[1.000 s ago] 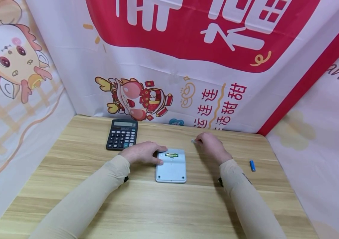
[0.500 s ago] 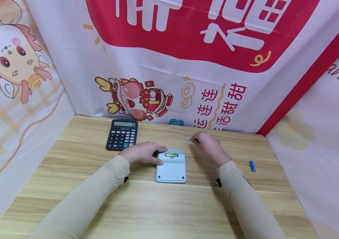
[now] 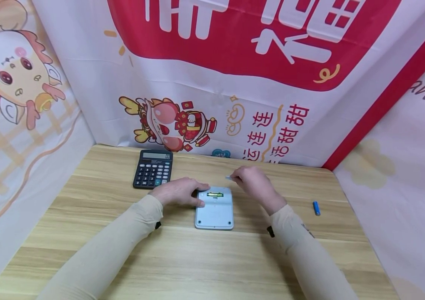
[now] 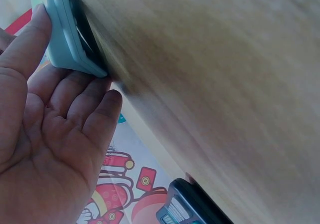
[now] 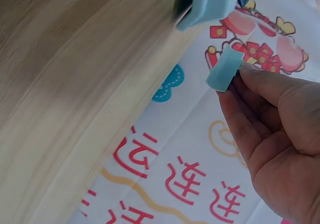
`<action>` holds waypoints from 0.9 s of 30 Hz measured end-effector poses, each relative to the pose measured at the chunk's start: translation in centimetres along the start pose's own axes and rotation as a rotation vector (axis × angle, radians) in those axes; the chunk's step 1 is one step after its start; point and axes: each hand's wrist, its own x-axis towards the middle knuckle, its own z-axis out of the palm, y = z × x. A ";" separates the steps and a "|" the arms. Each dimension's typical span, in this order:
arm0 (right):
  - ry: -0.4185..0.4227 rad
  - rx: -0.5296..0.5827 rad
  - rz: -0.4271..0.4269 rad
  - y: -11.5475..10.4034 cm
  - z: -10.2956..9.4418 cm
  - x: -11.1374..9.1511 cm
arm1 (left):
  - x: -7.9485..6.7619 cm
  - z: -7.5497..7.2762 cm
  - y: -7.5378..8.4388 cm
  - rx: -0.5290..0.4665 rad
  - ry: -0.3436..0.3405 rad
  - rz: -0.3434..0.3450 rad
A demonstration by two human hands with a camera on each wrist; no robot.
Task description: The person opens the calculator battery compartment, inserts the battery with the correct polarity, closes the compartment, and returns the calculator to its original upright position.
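A pale blue calculator lies back up on the wooden table, its front hidden. Inside its uncovered battery slot sits a green battery. My left hand grips the calculator's upper left edge, with the thumb on the back and the fingers at the far end. Between thumb and fingertips, my right hand pinches a small pale blue battery cover. That cover is in the air, a little beyond the calculator's upper right corner and apart from it.
A black calculator lies left of my left hand, near the back of the table. One blue battery rests on the right side. A printed cloth hangs along the back edge of the table.
My right hand has moved left with the battery cover, closer to the pale blue calculator. The left hand and the calculator have stayed in place.
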 end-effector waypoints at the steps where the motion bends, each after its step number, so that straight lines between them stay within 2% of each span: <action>1: 0.004 -0.002 -0.010 -0.3 -0.1 -0.1 | 0.0 0.0 0.0 0.000 0.001 0.002; 9: 0.016 -0.036 -0.067 -1.8 -0.2 -0.4 | 0.0 0.1 0.0 0.001 0.005 0.004; 15: -0.030 -0.040 -0.055 -2.9 -0.2 -0.6 | 0.0 0.0 0.0 -0.003 0.002 0.001; 22: -0.068 -0.085 -0.116 -3.8 0.0 -0.6 | 0.0 0.0 0.0 -0.003 -0.001 -0.002; 27: -0.089 -0.069 -0.129 -4.6 0.1 -0.7 | 0.0 0.0 -0.1 -0.003 -0.003 0.002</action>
